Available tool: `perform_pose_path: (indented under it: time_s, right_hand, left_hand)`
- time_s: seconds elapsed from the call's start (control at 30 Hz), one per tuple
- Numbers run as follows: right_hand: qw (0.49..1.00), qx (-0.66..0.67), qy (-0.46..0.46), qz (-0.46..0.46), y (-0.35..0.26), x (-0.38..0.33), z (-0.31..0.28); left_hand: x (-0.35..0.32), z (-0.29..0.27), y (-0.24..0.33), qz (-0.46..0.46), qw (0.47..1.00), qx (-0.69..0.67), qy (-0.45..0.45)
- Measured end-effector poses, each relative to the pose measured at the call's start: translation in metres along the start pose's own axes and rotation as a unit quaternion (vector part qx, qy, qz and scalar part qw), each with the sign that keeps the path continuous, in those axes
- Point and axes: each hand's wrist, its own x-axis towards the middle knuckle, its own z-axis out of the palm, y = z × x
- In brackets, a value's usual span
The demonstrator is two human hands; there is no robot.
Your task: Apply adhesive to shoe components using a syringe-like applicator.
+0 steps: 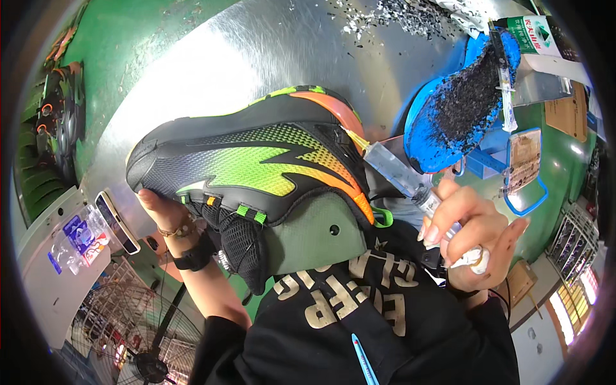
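A black sports shoe (224, 160) with green, yellow and orange mesh lies on its side in front of me, toe to the left. A grey-green piece with a round hole, like a shoe last (314, 234), sticks out of its opening. My left hand (163, 212) grips the toe end, its thumb showing and the other fingers hidden behind the shoe. In my right hand (478, 234) is a clear syringe (394, 168), its yellowish tip touching or very near the heel's edge. A crumpled white tissue (473, 258) is tucked into the same hand.
Beyond my right hand, a blue shoe-shaped tray (420, 128) holds black scraps, with another syringe (507, 106) across its edge. Black and white scraps (404, 19) litter the metal table (289, 51). Left are a phone (117, 222), a plastic bottle (80, 240) and a fan (147, 366).
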Motion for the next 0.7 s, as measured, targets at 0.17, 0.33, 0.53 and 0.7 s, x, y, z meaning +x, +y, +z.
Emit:
perform_pose_path:
  time_s: [0.17, 0.33, 0.53, 0.7]
  right_hand:
    - [0.999, 0.037, -0.018, -0.016, -0.001, 0.000, -0.008]
    - [0.998, 0.056, -0.029, -0.010, 0.000, -0.005, -0.014]
    - [0.998, 0.051, -0.038, -0.005, 0.000, -0.004, -0.016]
    - [0.997, 0.074, 0.011, -0.029, 0.013, 0.009, -0.005]
  left_hand:
    - [0.001, 0.008, 0.004, -0.017, 0.997, 0.029, 0.069]
    - [0.000, 0.009, 0.003, 0.014, 0.997, 0.053, 0.054]
    - [0.026, -0.001, -0.006, 0.004, 0.989, 0.139, 0.044]
    - [0.030, 0.011, 0.006, 0.019, 0.976, 0.206, -0.074]
